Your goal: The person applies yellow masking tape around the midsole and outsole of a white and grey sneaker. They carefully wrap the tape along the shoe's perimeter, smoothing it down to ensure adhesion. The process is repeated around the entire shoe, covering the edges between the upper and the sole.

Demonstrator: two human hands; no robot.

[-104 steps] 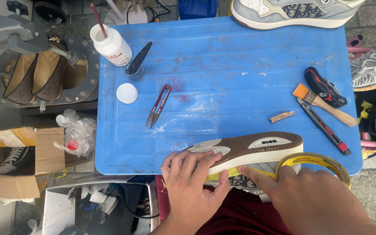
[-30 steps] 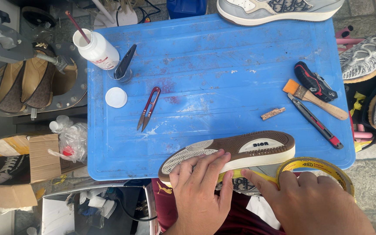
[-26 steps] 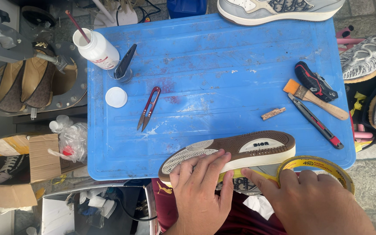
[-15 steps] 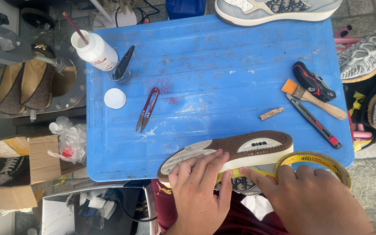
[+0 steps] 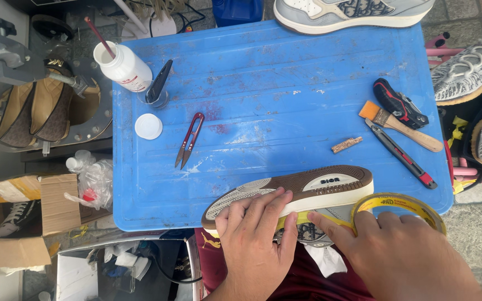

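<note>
Hands (image 5: 330, 245) on sneaker (image 5: 297, 192), perhaps taping.

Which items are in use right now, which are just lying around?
In use: sneaker held sole-up by left hand; yellow tape roll under right hand.

Lying about: thread snips, glue bottle, white cap, brush, utility knife, grey sneaker.
</note>
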